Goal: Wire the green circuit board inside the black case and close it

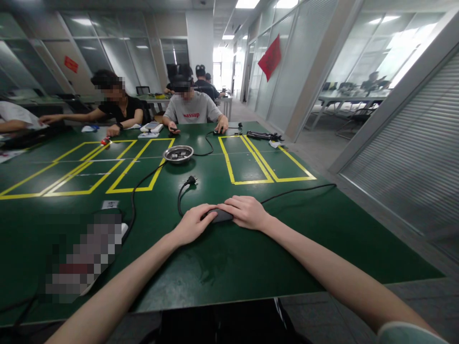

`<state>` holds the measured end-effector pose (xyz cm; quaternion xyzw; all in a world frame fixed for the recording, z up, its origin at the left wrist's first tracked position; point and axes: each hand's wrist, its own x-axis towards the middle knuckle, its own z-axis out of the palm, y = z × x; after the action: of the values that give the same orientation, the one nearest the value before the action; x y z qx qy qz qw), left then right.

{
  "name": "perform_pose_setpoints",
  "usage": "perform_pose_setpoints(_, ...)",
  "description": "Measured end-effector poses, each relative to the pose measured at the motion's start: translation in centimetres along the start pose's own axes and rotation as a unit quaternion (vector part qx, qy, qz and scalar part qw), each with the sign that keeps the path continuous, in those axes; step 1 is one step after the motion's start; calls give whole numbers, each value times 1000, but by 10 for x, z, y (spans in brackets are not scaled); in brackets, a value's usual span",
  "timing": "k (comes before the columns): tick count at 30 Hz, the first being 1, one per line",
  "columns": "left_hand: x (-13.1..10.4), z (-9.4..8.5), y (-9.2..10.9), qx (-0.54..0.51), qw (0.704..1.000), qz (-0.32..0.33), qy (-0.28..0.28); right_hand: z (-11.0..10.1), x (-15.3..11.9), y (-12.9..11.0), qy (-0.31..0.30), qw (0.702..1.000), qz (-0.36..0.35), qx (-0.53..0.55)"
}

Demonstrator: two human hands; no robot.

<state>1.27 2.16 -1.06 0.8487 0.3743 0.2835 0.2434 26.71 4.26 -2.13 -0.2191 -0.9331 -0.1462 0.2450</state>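
A dark, flat, elongated object lies on the green table between my two hands. My left hand grips its left end, with the thumb along the near side. On its right end rests my right hand, fingers together over the top and reaching toward the left fingers. A black cable with a plug curves out beside my left hand. Another black cable runs off to the right from behind my right hand.
On the green table are a metal bowl with small metal parts, yellow tape outlines, a pixelated object at left and a black folded stand. Across it sit people, one in a grey shirt.
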Motion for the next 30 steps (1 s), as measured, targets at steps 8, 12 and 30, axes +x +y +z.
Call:
perform_pose_setpoints(8,-1,-2,-3,158,980,113,54,-5,1,0,-53,974,100,198)
perform_pose_setpoints(12,-1,-3,-4,188,974,120,48,-2,2,-7,-25,964,142,222)
perform_pose_setpoints(30,-1,-7,-4,140,987,74,18,-1,4,-11,-13,974,125,189)
